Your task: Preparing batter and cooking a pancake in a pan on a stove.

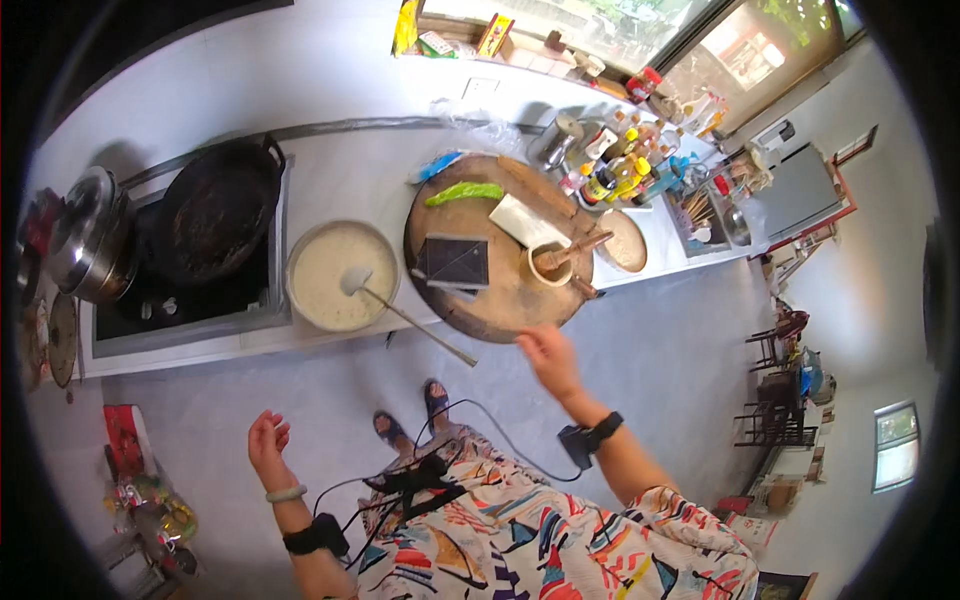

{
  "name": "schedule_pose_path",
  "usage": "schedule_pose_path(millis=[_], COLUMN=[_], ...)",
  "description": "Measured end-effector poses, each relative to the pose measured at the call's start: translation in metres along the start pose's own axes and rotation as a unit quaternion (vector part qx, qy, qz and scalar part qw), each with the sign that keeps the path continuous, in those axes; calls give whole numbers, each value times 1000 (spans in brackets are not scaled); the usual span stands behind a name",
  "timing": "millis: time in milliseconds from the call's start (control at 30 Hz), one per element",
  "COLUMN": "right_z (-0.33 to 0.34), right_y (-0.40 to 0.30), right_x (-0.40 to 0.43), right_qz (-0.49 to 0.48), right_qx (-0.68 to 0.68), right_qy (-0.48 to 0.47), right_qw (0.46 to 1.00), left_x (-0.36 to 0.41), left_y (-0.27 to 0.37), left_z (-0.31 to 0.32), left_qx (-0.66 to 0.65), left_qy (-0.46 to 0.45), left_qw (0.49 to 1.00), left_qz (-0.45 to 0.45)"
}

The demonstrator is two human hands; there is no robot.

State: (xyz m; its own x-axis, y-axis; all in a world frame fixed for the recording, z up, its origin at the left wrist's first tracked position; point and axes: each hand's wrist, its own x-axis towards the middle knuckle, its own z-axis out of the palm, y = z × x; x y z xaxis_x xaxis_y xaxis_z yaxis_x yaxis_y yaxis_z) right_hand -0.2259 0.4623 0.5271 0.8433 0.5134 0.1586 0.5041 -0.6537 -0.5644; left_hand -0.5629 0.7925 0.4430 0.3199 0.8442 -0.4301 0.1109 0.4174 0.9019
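Observation:
My left hand (268,442) hangs over the floor with its fingers loosely curled, and I see nothing in it. My right hand (546,358) is by the near edge of a round wooden chopping board (517,300), its fingers bent and no object visible in them. On the board lie a green chili pepper (463,193), a cleaver blade (453,261), a pale rectangular block or folded cloth (529,221) and a mortar (555,276) with a wooden pestle (574,252) leaning in it. Left of the board, a bowl of pale batter (330,289) holds a metal ladle (420,328), its handle jutting past the counter.
A black wok (217,210) sits on the stove beside a lidded steel pot (90,240). Bottles of seasonings (622,165) crowd the back right, near a small bowl of pale contents (622,240) and a sink (701,217). Cables run from my wrist straps to my waist.

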Motion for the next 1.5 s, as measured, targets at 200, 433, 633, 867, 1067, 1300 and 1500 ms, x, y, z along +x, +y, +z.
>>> schedule_pose_path(millis=[200,433,633,867,1067,1300,1500], right_z=[-59,-81,-67,-48,-50,-96,-205], right_y=[75,74,80,114,132,132,178], right_x=[-12,14,105,177,185,171,149], right_qz=[242,69,-178,-200,-284,-287,-206], right_qx=[165,-114,-243,-361,-267,-199,-180], right_qy=[68,54,-45,-268,-231,-161,-61], right_qw=[954,990,952,870,891,923,960], left_x=[-13,-43,-74,-126,-161,-183,-188], left_y=[12,21,28,19,10,30,43], left_z=[10,13,36,103,183,261,309], left_qx=[1,1,18,8,13,54,46], left_qy=[-3,9,42,96,99,30,-39], left_qw=[1000,999,997,993,993,993,988], left_qz=[3,32,55,72,62,96,143])
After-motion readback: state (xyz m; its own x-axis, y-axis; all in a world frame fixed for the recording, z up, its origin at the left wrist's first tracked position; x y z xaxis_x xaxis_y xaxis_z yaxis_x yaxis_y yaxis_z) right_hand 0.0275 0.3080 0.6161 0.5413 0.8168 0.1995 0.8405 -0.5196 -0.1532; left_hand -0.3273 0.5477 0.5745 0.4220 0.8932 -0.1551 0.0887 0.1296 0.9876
